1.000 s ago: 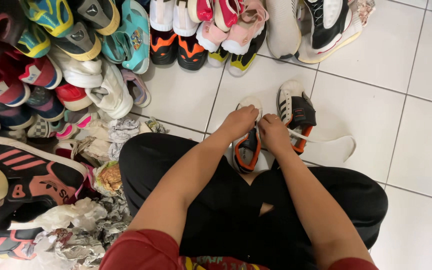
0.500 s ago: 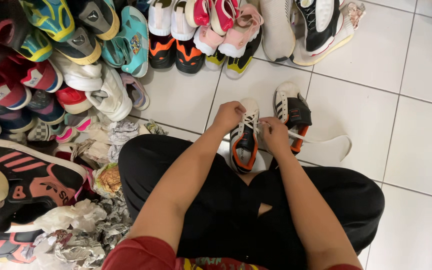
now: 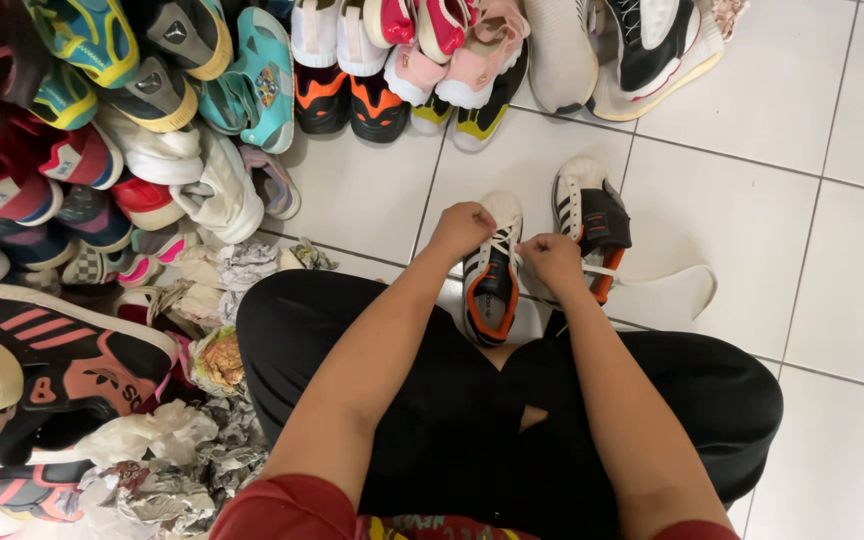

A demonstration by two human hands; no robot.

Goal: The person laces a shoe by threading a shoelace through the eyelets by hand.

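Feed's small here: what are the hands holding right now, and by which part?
Both hands are on the white laces of the sneaker with the orange lining: left hand and right hand each pinch a lace near the toe end.

Head-worn view, looking steeply down, close over lap, tiled floor (image 3: 832, 180)

White, black-and-orange sneaker (image 3: 492, 275), white laces (image 3: 501, 240)
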